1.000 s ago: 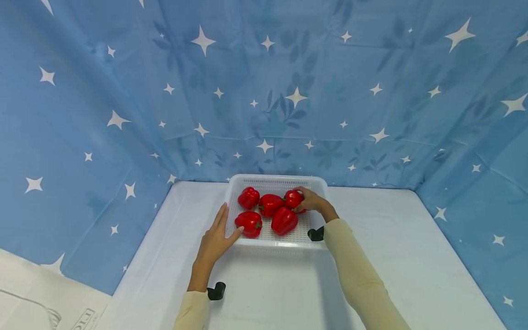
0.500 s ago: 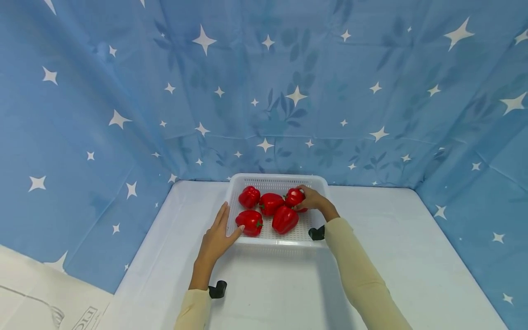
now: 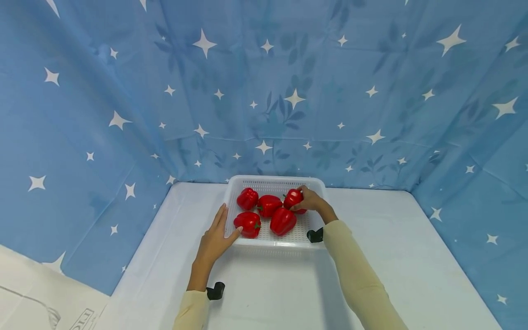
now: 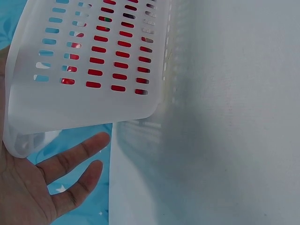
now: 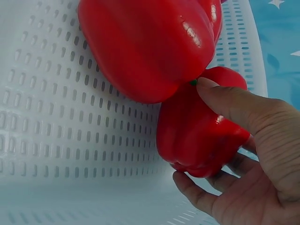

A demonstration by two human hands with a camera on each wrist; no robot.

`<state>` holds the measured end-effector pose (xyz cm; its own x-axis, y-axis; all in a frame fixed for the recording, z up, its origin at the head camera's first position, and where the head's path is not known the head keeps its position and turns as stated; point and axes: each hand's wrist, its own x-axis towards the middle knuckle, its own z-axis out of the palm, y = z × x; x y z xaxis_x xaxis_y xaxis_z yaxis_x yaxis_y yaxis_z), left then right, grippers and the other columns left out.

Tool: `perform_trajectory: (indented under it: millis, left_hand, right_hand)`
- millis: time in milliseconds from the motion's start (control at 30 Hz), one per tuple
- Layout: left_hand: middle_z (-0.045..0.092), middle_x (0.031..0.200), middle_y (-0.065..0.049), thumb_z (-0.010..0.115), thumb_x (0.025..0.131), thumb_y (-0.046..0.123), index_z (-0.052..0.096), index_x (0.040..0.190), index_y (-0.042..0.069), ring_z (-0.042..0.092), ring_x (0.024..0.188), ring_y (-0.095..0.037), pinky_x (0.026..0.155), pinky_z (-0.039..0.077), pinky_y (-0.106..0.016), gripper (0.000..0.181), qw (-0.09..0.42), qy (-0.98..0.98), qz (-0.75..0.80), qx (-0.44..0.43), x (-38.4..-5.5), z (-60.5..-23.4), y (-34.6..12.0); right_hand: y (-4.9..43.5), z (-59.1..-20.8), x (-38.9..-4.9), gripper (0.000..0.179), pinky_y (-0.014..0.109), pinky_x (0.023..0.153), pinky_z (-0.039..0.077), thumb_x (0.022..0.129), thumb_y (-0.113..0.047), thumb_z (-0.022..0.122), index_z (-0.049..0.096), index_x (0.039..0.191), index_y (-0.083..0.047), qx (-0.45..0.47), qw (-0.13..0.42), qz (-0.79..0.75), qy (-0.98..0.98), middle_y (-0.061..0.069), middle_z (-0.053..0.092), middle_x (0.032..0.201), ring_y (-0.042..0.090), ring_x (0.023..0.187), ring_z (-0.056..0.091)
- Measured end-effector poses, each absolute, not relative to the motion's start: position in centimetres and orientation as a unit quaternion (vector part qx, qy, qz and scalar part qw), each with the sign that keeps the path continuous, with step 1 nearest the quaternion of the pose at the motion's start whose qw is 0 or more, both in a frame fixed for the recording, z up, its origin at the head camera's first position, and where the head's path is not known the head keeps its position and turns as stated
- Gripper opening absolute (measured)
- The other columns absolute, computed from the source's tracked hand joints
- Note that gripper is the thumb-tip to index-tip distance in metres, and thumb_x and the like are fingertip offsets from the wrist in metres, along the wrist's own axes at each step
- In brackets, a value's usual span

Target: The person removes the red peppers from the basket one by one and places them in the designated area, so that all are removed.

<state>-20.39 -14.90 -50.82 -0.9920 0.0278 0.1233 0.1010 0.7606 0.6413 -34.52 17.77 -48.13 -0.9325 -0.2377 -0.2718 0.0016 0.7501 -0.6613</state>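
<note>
A white perforated plastic basket (image 3: 276, 244) holds several red bell peppers, among them a front-left one (image 3: 247, 224) and a front-middle one (image 3: 283, 222). My right hand (image 3: 311, 200) reaches into the back right of it and grips a bell pepper (image 5: 201, 126). The thumb lies across that pepper near its green stem; the other fingers curl round its far side. A larger-looking bell pepper (image 5: 145, 42) touches it. At the basket's left side, my left hand (image 3: 214, 240) rests against the rim, its thumb over the front-left corner. Two straight fingers (image 4: 79, 194) extend below the basket wall (image 4: 84, 108).
The basket stands near the back edge of a white table (image 3: 371, 256). Blue star-patterned cloth (image 3: 272, 91) hangs behind and on both sides. Black wrist-worn devices show near both sleeves. Printed white material (image 3: 45, 293) lies at lower left.
The view has shifted slightly. Both hands keep nearly the same place, the right on its bell pepper and the left at the basket's side.
</note>
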Motion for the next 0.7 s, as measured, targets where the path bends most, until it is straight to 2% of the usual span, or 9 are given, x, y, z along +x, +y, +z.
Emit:
perform_trajectory:
  millis: [267, 533, 700]
  left_hand:
    - [0.016, 0.165, 0.002, 0.067, 0.087, 0.047, 0.019, 0.158, 0.022, 0.041, 0.14, -0.037, 0.089, 0.052, -0.06, 0.09, 0.054, -0.937, -0.344, -0.038, -20.4, -50.9, -15.0]
    - [0.016, 0.165, 0.003, 0.064, 0.087, 0.05, 0.018, 0.158, 0.022, 0.044, 0.138, -0.037, 0.089, 0.052, -0.061, 0.088, 0.053, -0.937, -0.344, -0.041, -20.5, -51.0, -14.9]
    - [0.016, 0.165, 0.004, 0.065, 0.087, 0.049, 0.018, 0.158, 0.023, 0.047, 0.136, -0.037, 0.087, 0.054, -0.059, 0.088, 0.053, -0.937, -0.344, -0.037, -20.4, -50.9, -14.8]
  right_hand:
    - [17.6, -47.6, -34.1, 0.082, 0.052, 0.099, 0.052, 0.075, -0.016, 0.082, 0.032, 0.139, 0.0, -0.045, 0.16, -0.371, 0.913, 0.024, 0.046, 0.139, 0.042, 0.129, 0.045]
    - [17.9, -46.6, -33.8, 0.089, 0.054, 0.101, 0.05, 0.077, -0.02, 0.079, 0.027, 0.147, 0.001, -0.061, 0.141, -0.395, 0.906, 0.025, 0.044, 0.144, 0.042, 0.131, 0.044]
    - [18.3, -46.1, -33.1, 0.088, 0.054, 0.102, 0.049, 0.08, -0.023, 0.077, 0.027, 0.148, 0.0, -0.07, 0.125, -0.426, 0.893, 0.024, 0.043, 0.146, 0.042, 0.133, 0.043]
